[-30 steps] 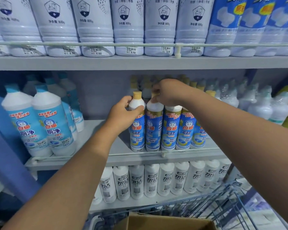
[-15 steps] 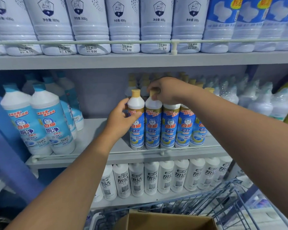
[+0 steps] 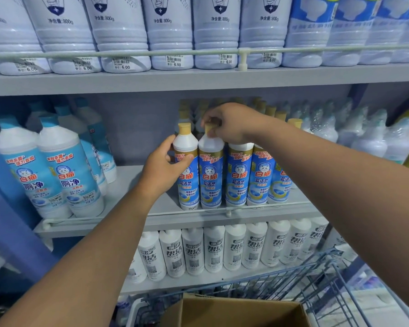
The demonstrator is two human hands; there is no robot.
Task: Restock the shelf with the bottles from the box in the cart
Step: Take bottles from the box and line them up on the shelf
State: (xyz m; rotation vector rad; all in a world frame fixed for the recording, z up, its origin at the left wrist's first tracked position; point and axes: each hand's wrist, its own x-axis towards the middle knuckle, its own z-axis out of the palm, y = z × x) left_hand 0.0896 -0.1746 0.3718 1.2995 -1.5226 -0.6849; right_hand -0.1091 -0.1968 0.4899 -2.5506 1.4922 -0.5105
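Two bottles being squared up at the shelf's front edge

The left hand (image 3: 162, 169) wraps the leftmost bottle (image 3: 187, 171) by its body; the right hand (image 3: 229, 122) pinches the neighbouring bottle (image 3: 210, 173) at its cap — likely to seat both upright against the middle shelf (image 3: 128, 197) rail. Below, the box (image 3: 236, 312) sits open in the cart (image 3: 328, 279) — contents unseen.

I see grey metal shelving (image 3: 198, 79) filling the view, three tiers with thin white guard rails (image 3: 151, 52) along the front edges. Back panel (image 3: 139, 128) is pale grey-blue. A blue upright (image 3: 7, 208) stands at left. Light is dim, cool, bluish
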